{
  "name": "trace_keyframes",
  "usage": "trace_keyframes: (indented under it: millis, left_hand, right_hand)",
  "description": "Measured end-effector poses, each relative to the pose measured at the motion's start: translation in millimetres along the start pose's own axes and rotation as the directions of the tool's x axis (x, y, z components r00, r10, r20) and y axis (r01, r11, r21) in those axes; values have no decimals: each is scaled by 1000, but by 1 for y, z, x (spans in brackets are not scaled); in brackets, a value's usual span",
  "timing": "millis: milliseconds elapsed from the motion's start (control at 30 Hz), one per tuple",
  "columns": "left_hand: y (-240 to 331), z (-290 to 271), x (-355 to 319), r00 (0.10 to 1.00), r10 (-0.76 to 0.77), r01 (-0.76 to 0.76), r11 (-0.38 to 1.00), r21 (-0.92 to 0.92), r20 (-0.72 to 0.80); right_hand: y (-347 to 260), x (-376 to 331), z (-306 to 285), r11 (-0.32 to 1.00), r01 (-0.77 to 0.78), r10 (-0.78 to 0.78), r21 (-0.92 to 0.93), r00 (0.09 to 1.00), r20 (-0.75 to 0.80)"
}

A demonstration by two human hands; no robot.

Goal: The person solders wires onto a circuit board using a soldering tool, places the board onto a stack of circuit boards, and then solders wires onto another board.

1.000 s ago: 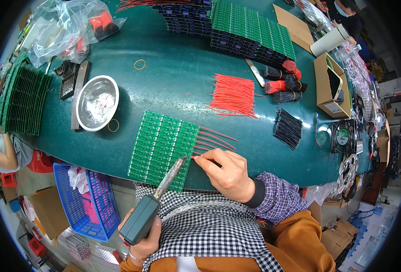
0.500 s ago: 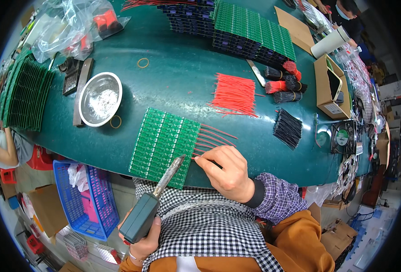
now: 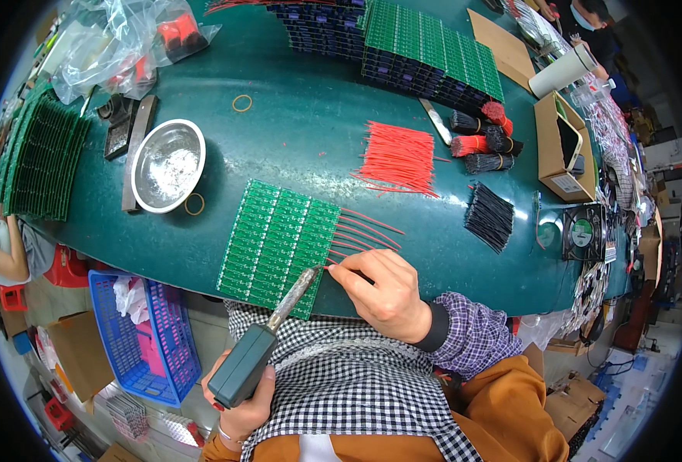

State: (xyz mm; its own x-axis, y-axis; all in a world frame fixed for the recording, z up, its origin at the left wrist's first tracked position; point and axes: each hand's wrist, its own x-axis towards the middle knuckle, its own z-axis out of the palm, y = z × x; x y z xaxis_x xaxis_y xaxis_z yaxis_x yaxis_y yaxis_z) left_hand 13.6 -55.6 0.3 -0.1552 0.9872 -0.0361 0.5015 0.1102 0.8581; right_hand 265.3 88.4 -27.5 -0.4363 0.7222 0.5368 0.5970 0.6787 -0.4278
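At the board [image 3: 271, 239], left hand [image 3: 250, 414] clasps soldering iron [image 3: 244, 365]; right hand [image 3: 385, 291] pinches red wire [image 3: 327, 267].

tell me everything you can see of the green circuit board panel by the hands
The circuit board panel is a thin, flat green sheet, roughly rectangular, patterned with columns of small repeated circuits and pale marks. It lies slightly turned on the green table, near the front edge. Several red wires extend from its right edge. The left hand holds a soldering iron whose metal shaft crosses above its lower right part; tip contact is unclear. The right hand pinches at that edge.
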Motion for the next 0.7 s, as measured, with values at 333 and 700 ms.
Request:
trace_keyframes:
  millis: [333,700]
  left_hand:
    - [-1,2,2,1000,-16,16,1000,26,-3]
    - [-16,-3,-14,1000,24,-23,997,69,-19]
  right_hand:
    - [1,0,3,1000,-2,3,4,1000,-27]
    - [1,0,4,1000,-3,3,-6,1000,-29]
